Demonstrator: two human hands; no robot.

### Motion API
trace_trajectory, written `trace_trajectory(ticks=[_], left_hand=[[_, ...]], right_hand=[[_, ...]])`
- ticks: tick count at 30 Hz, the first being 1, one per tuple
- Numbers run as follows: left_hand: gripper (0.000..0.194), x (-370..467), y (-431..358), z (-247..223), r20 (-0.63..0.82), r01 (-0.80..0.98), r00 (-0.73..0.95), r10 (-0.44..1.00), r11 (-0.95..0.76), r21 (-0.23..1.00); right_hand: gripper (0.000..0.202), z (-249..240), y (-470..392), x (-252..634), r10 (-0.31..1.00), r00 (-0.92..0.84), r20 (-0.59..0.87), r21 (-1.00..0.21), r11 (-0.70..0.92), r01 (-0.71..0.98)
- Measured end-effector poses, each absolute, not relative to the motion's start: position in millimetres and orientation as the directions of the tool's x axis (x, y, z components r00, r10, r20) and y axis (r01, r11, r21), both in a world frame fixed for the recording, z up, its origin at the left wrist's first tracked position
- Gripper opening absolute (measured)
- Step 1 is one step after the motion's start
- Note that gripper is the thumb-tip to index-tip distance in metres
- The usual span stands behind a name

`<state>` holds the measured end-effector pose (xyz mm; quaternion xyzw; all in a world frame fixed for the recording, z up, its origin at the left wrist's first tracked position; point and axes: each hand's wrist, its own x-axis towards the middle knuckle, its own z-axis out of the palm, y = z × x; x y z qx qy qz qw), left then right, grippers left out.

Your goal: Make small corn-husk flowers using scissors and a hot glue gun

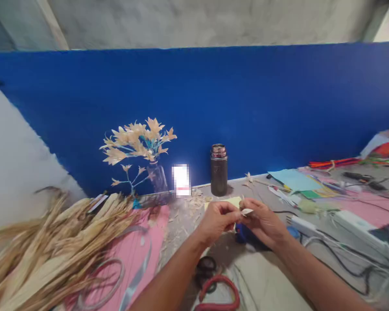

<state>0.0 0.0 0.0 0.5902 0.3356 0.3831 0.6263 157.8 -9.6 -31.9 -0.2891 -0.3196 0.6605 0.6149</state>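
My left hand (218,218) and my right hand (259,218) meet above the middle of the table. Both have their fingers pinched on a small pale piece (247,211), which shows between the fingertips. Behind the hands lies a yellow sheet (231,201). A dark blue object (243,233), partly hidden, is beneath my right hand. Red-handled scissors (228,289) and black-handled scissors (206,264) lie nearer to me, below the hands.
Dried husks (52,242) cover the left side beside a pink sheet (126,268). Pale flowers (139,138) stand in a clear bottle (157,177). A dark flask (219,172) stands behind the hands. Power strips (359,229), cables and papers (291,179) spread on the right.
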Motion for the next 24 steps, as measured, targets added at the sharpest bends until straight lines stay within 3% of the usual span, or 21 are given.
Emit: trace_trajectory(ticks=[11,24], left_hand=[[0.028,-5.1,-0.5,-1.5,0.030,-0.132,0.496,0.868,0.042,0.990],[0.025,-5.5,3.2,-7.3,0.069,-0.137,0.464,0.883,-0.006,0.991]], right_hand=[[0.027,-28.3,-16.0,151.4,0.980,-0.192,0.051,-0.777,-0.082,-0.624],[0.027,-31.0,-16.1,153.1,0.975,-0.219,0.039,-0.803,-0.099,-0.588]])
